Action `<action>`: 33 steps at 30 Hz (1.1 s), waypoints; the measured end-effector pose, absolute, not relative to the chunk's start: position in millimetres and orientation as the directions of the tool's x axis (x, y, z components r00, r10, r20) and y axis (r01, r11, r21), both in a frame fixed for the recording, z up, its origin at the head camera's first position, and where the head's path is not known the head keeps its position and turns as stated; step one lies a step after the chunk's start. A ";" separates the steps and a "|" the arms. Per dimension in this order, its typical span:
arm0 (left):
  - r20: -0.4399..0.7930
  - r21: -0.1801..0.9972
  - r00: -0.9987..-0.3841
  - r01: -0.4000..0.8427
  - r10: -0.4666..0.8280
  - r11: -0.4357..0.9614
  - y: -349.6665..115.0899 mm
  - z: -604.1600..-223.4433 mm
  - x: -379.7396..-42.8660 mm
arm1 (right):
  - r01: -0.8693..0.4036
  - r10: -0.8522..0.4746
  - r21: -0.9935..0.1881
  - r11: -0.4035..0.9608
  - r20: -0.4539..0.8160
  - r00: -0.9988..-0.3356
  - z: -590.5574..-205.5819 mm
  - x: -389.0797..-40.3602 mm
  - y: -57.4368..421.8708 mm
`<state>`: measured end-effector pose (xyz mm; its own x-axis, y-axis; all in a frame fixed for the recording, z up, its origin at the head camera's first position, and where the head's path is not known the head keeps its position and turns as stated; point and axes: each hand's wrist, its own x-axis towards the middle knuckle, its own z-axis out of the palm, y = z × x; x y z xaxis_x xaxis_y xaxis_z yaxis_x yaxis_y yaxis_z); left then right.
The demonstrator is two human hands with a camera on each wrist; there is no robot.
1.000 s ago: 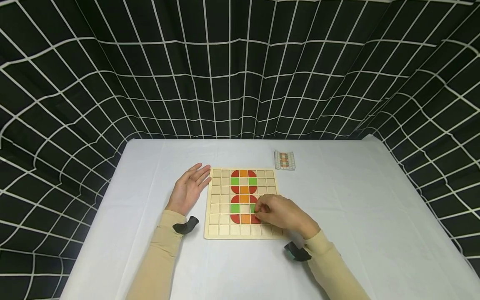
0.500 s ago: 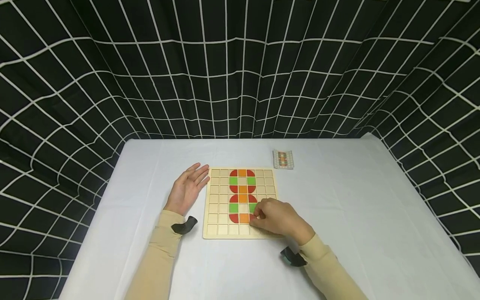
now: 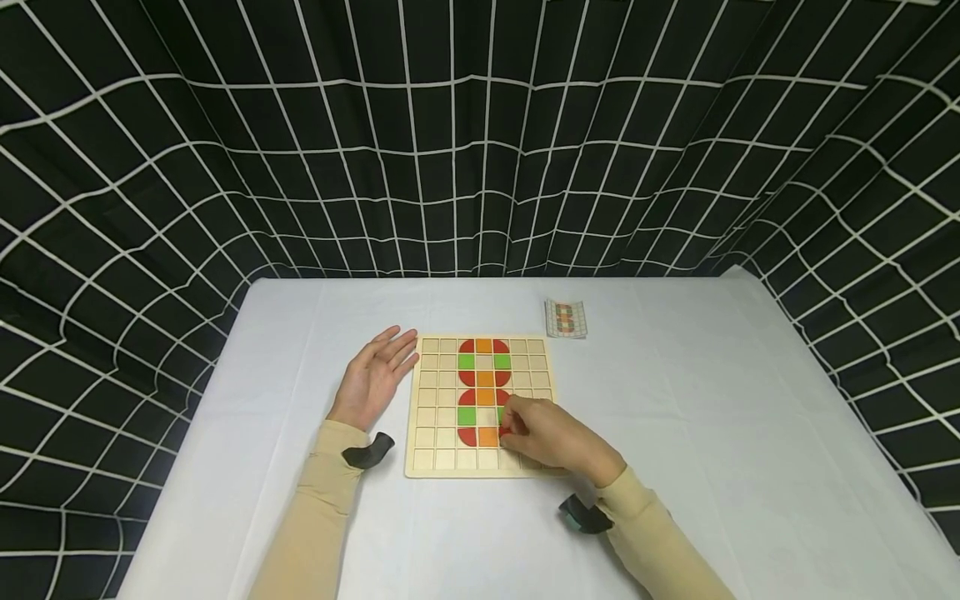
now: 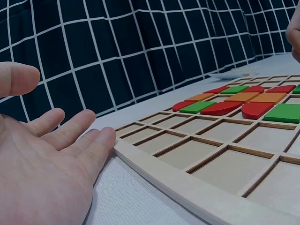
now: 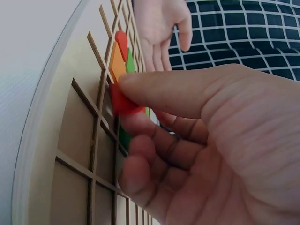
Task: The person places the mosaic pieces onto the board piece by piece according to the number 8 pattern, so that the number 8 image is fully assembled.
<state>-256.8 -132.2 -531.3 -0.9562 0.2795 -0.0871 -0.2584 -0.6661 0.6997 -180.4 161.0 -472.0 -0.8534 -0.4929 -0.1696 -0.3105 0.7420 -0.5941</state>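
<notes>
A wooden grid board (image 3: 437,460) lies on the table, with red quarter-round, orange square and green square tiles set in its middle columns like a figure 8. My right hand (image 3: 558,435) is over the lower right part of this pattern. Between its thumb and index finger it pinches a red quarter-round tile (image 5: 123,102), seen tilted in the right wrist view beside an orange tile (image 5: 116,64). The hand partly hides a green tile just above. Palm up, my left hand (image 3: 367,379) rests at the board's left edge, fingers spread and fingertips right at the rim (image 4: 123,147).
Behind the board's far right corner lies a small stack of pattern cards (image 3: 566,319), the top one printed with a similar figure. White cloth covers the table (image 3: 675,375). A black curtain (image 3: 480,150) with white grid lines surrounds the back and sides.
My right hand's fingers have moved slightly down onto the lower right red tile and now pinch it, tipping it up. The left hand stays in place.
</notes>
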 end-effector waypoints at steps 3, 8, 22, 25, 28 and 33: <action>-0.089 0.699 -0.956 -0.260 0.279 -0.666 -132.0 -530.9 -256.7 | -0.326 -0.510 -0.606 0.726 -0.156 -0.846 -472.0 -181.4 162.1; -0.096 0.704 -0.957 -0.260 0.275 -0.661 -131.5 -530.3 -256.2 | -0.354 -0.511 -0.592 0.724 -0.115 -0.852 -470.1 -182.5 164.2; -0.106 0.715 -0.957 -0.261 0.269 -0.649 -131.2 -528.9 -255.1 | -0.315 -0.477 -0.625 0.714 -0.106 -0.872 -471.6 -185.1 166.8; -0.106 0.715 -0.958 -0.260 0.267 -0.648 -131.1 -528.8 -255.1 | -0.338 -0.492 -0.608 0.718 -0.100 -0.865 -471.6 -184.4 166.2; -0.105 0.713 -0.958 -0.259 0.266 -0.652 -131.2 -528.7 -254.9 | -0.327 -0.485 -0.599 0.731 -0.119 -0.867 -471.7 -183.9 165.6; -0.104 0.712 -0.958 -0.260 0.268 -0.652 -131.6 -528.4 -254.7 | -0.296 -0.460 -0.582 0.757 -0.153 -0.875 -471.6 -183.4 164.9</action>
<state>-254.7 -131.6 -528.4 -0.9579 0.2678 -0.1038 -0.2595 -0.6520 0.7124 -183.4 164.9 -471.6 -0.8748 -0.4596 -0.1535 -0.2957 0.7573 -0.5823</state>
